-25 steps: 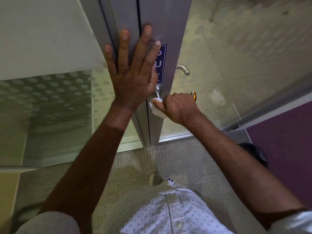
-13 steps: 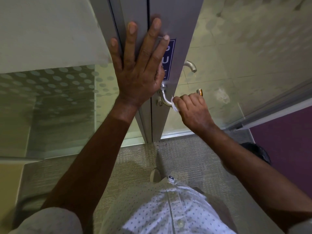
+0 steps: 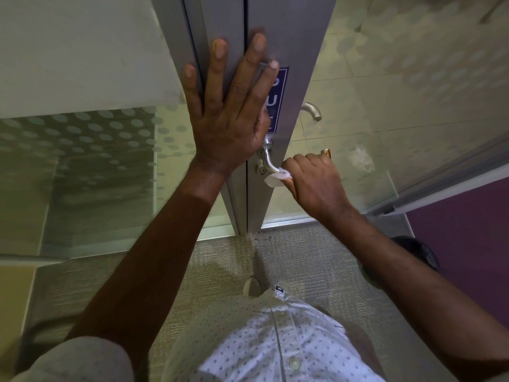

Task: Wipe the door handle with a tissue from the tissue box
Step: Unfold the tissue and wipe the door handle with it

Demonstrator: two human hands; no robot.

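Observation:
A silver lever door handle (image 3: 267, 160) curves out from the grey metal door frame (image 3: 297, 51). My right hand (image 3: 316, 180) is closed around the handle's outer part with a white tissue (image 3: 276, 178) bunched in its fingers; the tissue shows at the thumb side, against the metal. My left hand (image 3: 231, 114) lies flat on the door frame just above the handle, fingers spread, holding nothing. It covers part of a blue sign (image 3: 278, 100). The tissue box is not in view.
A second handle (image 3: 311, 110) shows through the glass door panel (image 3: 399, 92) on the far side. Frosted dotted glass (image 3: 91, 161) fills the left. Carpet (image 3: 220, 266) lies underfoot, a purple wall (image 3: 462, 230) stands at the right, and a dark object (image 3: 418, 249) sits on the floor.
My right hand slid with the tissue from the handle's base outward along the lever, and more tissue now shows at the thumb. My left hand stays pressed on the door.

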